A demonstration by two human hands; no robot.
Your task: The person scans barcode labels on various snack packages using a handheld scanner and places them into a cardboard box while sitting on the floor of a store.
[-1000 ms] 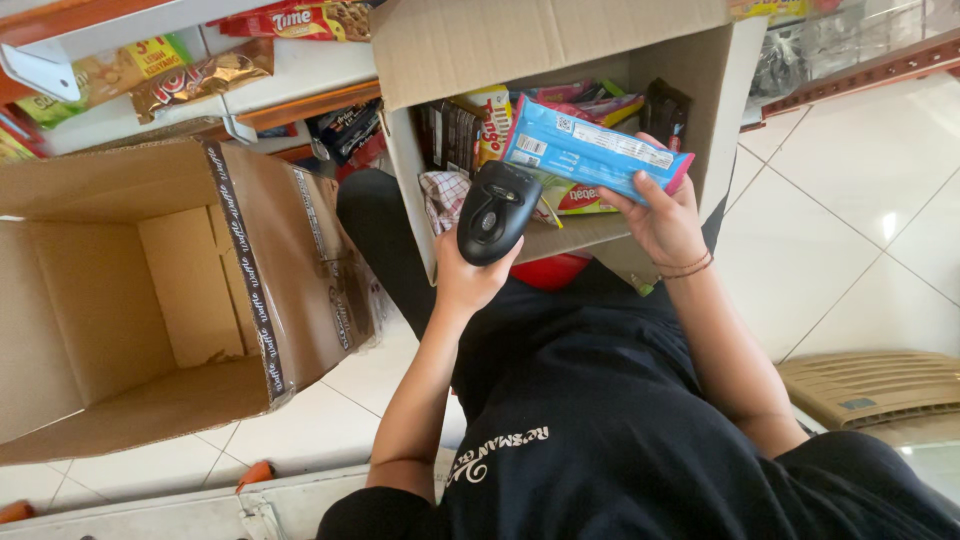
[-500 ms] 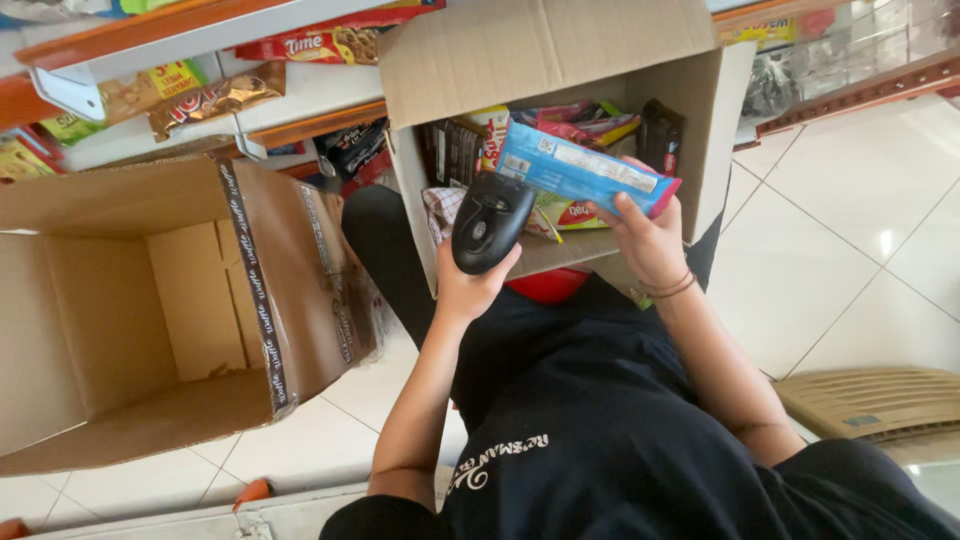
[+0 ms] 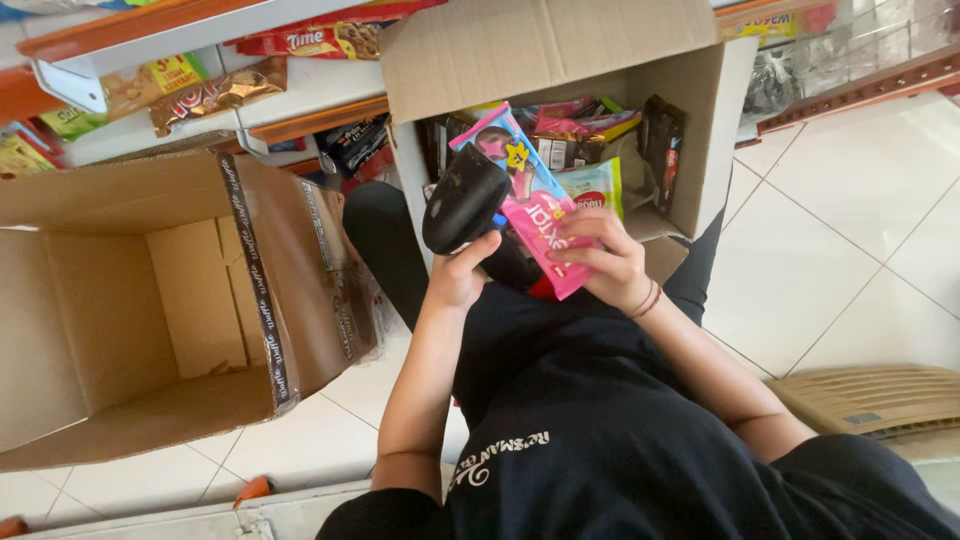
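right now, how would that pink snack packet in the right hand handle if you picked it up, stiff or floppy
Probably fairly stiff: the pink snack packet juts well past the right hand without drooping, which suggests a tray or firm biscuits inside. It likely feels light, since a few fingers at one end carry it. The glossy wrapper may be a little slippery.

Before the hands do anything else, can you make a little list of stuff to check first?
1. Left hand grips the black scanner firmly: ok.
2. Right hand holds the pink snack packet, fingers wrapped around its lower end: ok.
3. Scanner head sits close against the packet: ok.
4. Packet's code faces the scanner: cannot tell, that side is hidden.
5. Full cardboard box rests steady on the lap: ok, though its base is hidden.
6. Open box on the left has room inside: ok.
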